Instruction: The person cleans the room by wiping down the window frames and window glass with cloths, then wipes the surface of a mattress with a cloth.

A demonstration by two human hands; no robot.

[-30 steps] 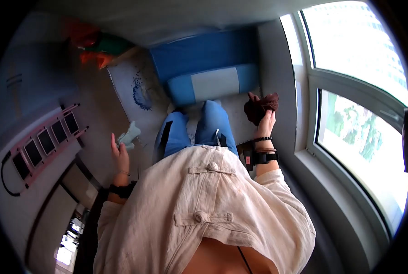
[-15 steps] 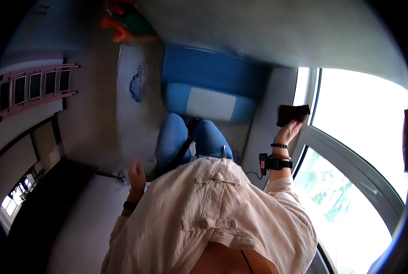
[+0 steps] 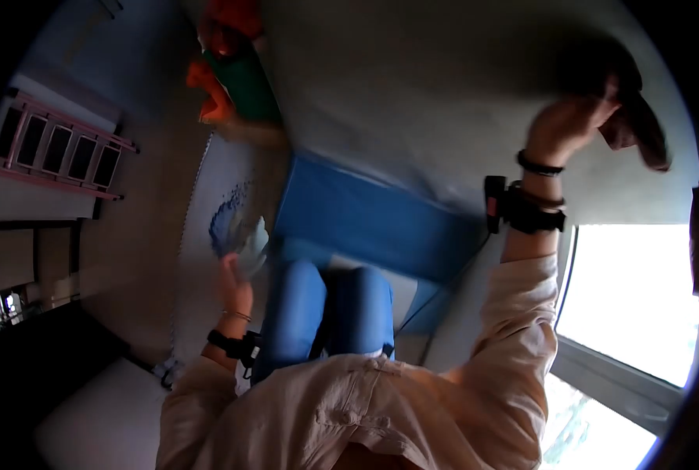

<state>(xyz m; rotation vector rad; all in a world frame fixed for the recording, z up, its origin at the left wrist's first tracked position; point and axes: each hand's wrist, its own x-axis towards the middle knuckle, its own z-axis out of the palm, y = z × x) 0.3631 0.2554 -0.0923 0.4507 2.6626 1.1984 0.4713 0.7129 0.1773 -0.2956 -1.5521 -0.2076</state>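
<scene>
My right hand [image 3: 572, 125] is raised at the upper right, closed on a dark brown cloth [image 3: 651, 133]. Part of the cloth hangs down past the fingers, and the rest looks pressed against the pale wall [image 3: 412, 86] above the window. My left hand [image 3: 236, 286] hangs low beside my left knee, over the pale patterned mat. Motion blurs its fingers, so I cannot tell their shape or whether they hold anything. A small whitish shape [image 3: 260, 237] shows just beyond it.
A window [image 3: 631, 290] stands at the right. Ahead of my knees is a blue padded piece [image 3: 357, 211] against the wall. A pink-framed step ladder [image 3: 59, 149] is at the left, and orange and green items [image 3: 243, 78] sit at the top.
My right hand has gone up with the cloth, from beside the window frame to the wall above. My left hand has moved forward from near my hip. The view has shifted.
</scene>
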